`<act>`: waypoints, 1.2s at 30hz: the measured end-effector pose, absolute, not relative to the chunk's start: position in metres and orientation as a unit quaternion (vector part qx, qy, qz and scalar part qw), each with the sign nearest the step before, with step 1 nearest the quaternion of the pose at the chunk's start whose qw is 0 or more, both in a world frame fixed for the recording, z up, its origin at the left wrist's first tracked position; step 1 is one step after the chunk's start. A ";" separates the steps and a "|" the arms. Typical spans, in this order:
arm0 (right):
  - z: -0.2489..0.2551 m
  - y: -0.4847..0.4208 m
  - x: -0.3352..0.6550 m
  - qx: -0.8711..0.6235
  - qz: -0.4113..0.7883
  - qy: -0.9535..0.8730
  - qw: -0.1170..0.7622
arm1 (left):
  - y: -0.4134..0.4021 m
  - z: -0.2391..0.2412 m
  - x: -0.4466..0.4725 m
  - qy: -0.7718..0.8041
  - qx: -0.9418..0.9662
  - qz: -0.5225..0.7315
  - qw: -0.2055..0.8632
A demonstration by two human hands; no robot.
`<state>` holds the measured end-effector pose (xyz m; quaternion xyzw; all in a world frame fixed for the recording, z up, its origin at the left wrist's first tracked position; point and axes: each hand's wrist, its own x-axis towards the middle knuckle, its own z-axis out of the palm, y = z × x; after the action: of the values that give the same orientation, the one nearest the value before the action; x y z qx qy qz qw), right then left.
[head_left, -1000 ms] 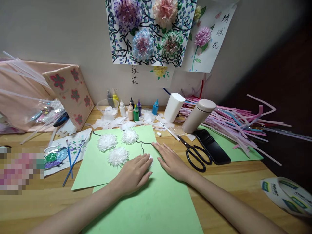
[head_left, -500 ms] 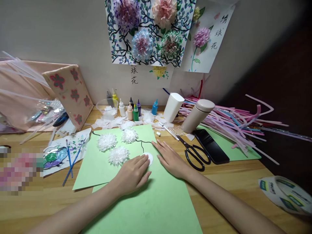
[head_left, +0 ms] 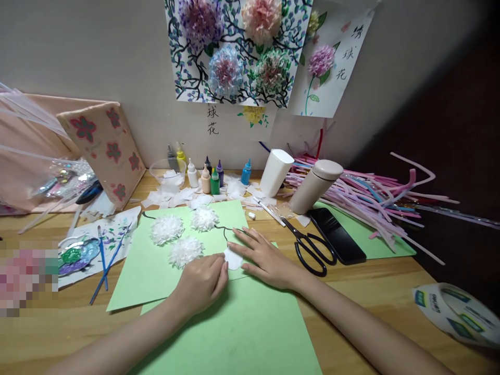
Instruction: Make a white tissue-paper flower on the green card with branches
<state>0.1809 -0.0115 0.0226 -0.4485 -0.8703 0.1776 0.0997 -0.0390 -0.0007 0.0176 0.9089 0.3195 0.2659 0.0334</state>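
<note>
A small white paper disc (head_left: 233,259) lies on the upper green sheet (head_left: 135,284). My left hand (head_left: 201,278) is closed, its thumb and fingers pinched at the disc's left edge. Flat and open, my right hand (head_left: 261,258) rests with spread fingers along the disc's right side and over part of the sheet. Three fluffy white paper flowers (head_left: 186,252) sit to the upper left of my hands. A thin dark drawn line (head_left: 223,229) runs from one flower toward my right fingers. Beneath is a second green sheet (head_left: 234,333).
Black-handled scissors (head_left: 312,247), a phone (head_left: 338,234) and a tumbler (head_left: 316,186) stand or lie to the right. Paint bottles (head_left: 214,182) and paper scraps (head_left: 164,198) line the back. Paintbrushes (head_left: 104,271) lie left; a tape roll (head_left: 437,310) is at far right.
My left fingers have gone from lying flat over the disc to a pinch at its edge. My right hand has shifted left onto the disc's side. The view has moved slightly.
</note>
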 end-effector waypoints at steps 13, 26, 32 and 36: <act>0.023 -0.012 0.176 -0.430 0.179 -0.881 0.087 | 0.000 0.020 -0.039 0.425 0.853 0.266 0.141; 0.021 -0.014 0.176 -0.454 0.167 -0.870 0.092 | 0.001 0.015 -0.042 0.442 0.845 0.249 0.171; 0.024 -0.015 0.175 -0.446 0.171 -0.874 0.093 | 0.004 0.016 -0.042 0.458 0.831 0.251 0.193; 0.025 -0.015 0.176 -0.433 0.172 -0.881 0.088 | 0.003 0.015 -0.043 0.459 0.832 0.243 0.195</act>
<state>0.1756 -0.0147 0.0252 -0.4325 -0.8806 0.1722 0.0880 -0.0427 0.0033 0.0151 0.8321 0.4588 0.2429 0.1954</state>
